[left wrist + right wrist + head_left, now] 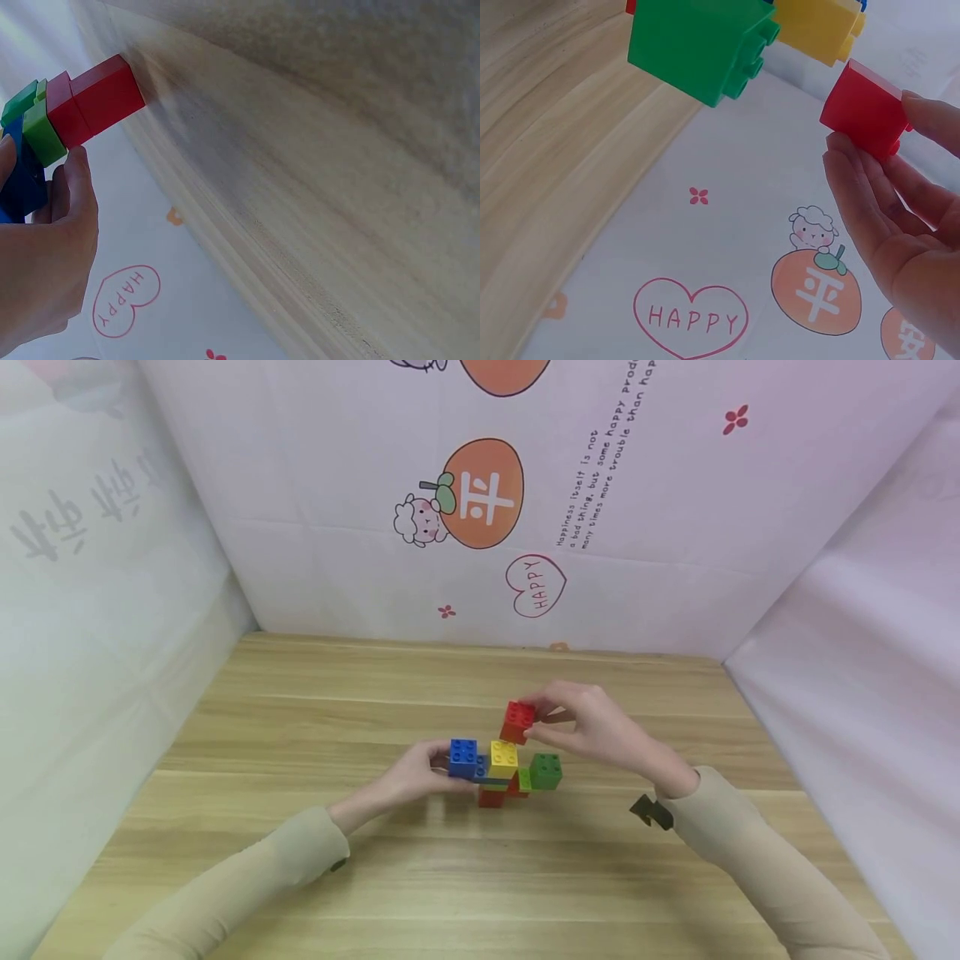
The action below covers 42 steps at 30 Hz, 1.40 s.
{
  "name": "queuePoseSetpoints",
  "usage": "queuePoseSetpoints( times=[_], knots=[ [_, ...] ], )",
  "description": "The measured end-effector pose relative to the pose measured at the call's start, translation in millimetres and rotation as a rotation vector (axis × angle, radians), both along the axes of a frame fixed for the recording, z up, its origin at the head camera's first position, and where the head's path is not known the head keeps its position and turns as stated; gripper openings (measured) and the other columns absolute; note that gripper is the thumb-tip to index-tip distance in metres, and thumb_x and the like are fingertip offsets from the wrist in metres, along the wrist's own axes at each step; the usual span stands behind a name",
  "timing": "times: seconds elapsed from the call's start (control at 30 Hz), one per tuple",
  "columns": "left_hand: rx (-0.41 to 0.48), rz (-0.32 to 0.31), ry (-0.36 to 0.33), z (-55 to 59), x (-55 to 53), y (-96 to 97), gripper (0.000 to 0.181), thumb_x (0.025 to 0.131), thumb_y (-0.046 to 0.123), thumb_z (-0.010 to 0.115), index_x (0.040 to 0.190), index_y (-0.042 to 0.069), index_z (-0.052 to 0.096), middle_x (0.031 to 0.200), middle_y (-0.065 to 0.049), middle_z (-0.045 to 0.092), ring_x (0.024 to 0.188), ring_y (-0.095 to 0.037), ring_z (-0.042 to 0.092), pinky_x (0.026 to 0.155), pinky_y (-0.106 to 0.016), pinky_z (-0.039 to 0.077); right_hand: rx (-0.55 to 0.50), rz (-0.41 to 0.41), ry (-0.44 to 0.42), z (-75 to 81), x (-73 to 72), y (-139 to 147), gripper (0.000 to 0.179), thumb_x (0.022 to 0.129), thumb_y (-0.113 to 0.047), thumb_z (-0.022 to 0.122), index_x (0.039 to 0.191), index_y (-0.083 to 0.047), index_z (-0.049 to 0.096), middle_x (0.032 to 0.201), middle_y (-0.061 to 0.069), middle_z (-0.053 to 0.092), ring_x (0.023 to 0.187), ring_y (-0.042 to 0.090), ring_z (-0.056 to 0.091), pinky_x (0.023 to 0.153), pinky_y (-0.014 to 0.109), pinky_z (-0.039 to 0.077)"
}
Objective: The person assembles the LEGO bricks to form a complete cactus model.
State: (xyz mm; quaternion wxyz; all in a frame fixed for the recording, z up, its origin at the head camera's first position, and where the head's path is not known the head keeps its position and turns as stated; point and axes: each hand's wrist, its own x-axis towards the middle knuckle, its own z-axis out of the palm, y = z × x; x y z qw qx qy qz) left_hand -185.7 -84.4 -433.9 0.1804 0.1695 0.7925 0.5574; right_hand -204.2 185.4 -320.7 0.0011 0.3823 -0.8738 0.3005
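Observation:
A small structure of toy building bricks stands on the wooden table, with a blue brick (pixel 462 758) at its upper left, a yellow brick (pixel 502 760) on top and a green brick (pixel 546 771) out to the right. Red bricks (pixel 97 97) form its lower part. My left hand (pixel 416 772) holds the structure by its blue side, thumb and fingers around it. Between thumb and fingers my right hand (pixel 592 727) pinches a loose red brick (pixel 866 109), raised just behind and above the yellow one. In the right wrist view a gap separates that red brick from the yellow brick.
The wooden table (pixel 315 693) ends at a white printed cloth (pixel 337 568) hanging behind it. White cloth (pixel 862 635) also closes off both sides. A dark strap piece (pixel 651 812) shows by the right sleeve.

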Motion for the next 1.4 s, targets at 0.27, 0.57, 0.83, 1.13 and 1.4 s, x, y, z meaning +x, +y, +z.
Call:
queuePoseSetpoints(
  times=[0.27,0.57,0.83,1.13,1.4],
  knots=[
    [-0.005,-0.008,0.012,-1.9,-1.0,0.3,0.050,0.081,0.015,0.081,0.126,0.005,0.064,0.117,-0.014,0.073,0.106,-0.022,0.070,0.099,-0.037,0.056,-0.015,0.044,0.003,2.6,6.6,-2,0.038,0.085,-0.011,0.077,0.121,-0.007,0.067,0.111,0.005,0.074,0.096,0.016,0.072,0.081,0.030,0.063],
    [-0.005,-0.019,0.007,-1.1,-1.2,0.6,0.048,0.082,0.014,0.080,0.126,0.005,0.064,0.117,-0.014,0.073,0.105,-0.021,0.070,0.098,-0.036,0.056,0.004,0.054,-0.051,2.6,13.2,-3,0.040,0.086,-0.012,0.076,0.124,-0.007,0.065,0.112,0.004,0.072,0.099,0.015,0.071,0.085,0.034,0.062],
    [-0.014,-0.013,0.015,-0.9,-1.1,0.6,0.048,0.081,0.014,0.081,0.125,0.006,0.065,0.117,-0.013,0.073,0.105,-0.021,0.070,0.097,-0.036,0.057,0.023,0.059,-0.035,2.8,15.3,-4,0.039,0.087,-0.012,0.075,0.124,-0.007,0.064,0.112,0.004,0.073,0.099,0.016,0.072,0.085,0.029,0.061],
    [-0.010,-0.003,0.011,-0.5,0.3,0.5,0.048,0.080,0.015,0.082,0.125,0.008,0.065,0.118,-0.011,0.073,0.106,-0.021,0.069,0.098,-0.038,0.056,0.051,0.070,-0.022,3.5,15.9,-5,0.037,0.087,-0.013,0.075,0.123,-0.008,0.065,0.113,0.003,0.073,0.102,0.014,0.072,0.086,0.028,0.061],
    [-0.006,-0.003,0.013,-0.7,0.1,0.6,0.048,0.080,0.015,0.082,0.124,0.007,0.065,0.116,-0.012,0.073,0.103,-0.021,0.070,0.098,-0.038,0.056,0.053,0.093,0.010,4.0,16.9,-7,0.039,0.085,-0.011,0.077,0.122,-0.007,0.066,0.113,0.004,0.073,0.102,0.016,0.072,0.086,0.030,0.061]
  ],
)
